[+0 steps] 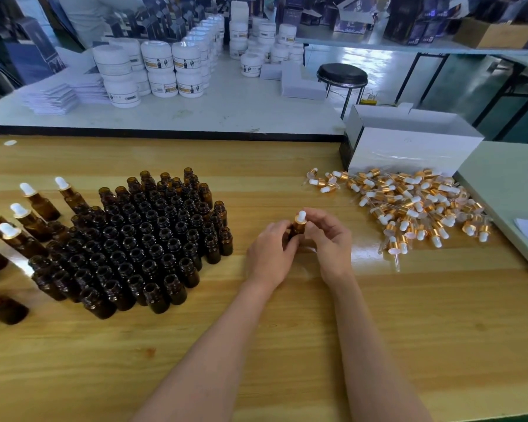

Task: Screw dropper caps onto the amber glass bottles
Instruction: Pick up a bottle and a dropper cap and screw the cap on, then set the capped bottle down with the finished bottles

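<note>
Your table (256, 345) is light honey-coloured wood with long grain stripes. The open bottles (153, 239) on it are dark amber, almost brown-black. Left of the open bottles, the finished bottles (40, 205) have white bulbs over gold collars. Right of the open bottles, the held bottle (294, 233) is the same amber and its cap (301, 219) is white above gold; farther right, the loose caps (415, 205) are white and shiny copper-gold. Behind the open bottles, the jars (156, 65) are white with yellow labels.
</note>
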